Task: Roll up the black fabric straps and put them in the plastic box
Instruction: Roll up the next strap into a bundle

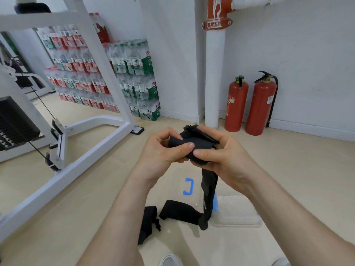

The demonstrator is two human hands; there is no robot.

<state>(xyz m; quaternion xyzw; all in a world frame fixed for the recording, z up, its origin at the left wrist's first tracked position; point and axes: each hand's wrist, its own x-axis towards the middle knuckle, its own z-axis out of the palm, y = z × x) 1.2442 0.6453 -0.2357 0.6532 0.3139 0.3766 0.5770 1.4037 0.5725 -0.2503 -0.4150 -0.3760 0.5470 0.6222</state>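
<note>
Both the left hand (163, 150) and right hand (224, 156) pinch one half-rolled strap (192, 143), while a second strap (147, 223) lies near the seemingly empty plastic box (237, 213).

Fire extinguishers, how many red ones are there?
2. One fire extinguisher stands on the floor beside the white pipe; the other fire extinguisher stands just right of it. None looks hidden.

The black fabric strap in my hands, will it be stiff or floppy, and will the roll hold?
Probably floppy: the black fabric strap hangs limp and folds on the floor. Likely light: a mere pinch carries it. The roll may spring open if released; the left hand and right hand both pinch it shut.
</note>
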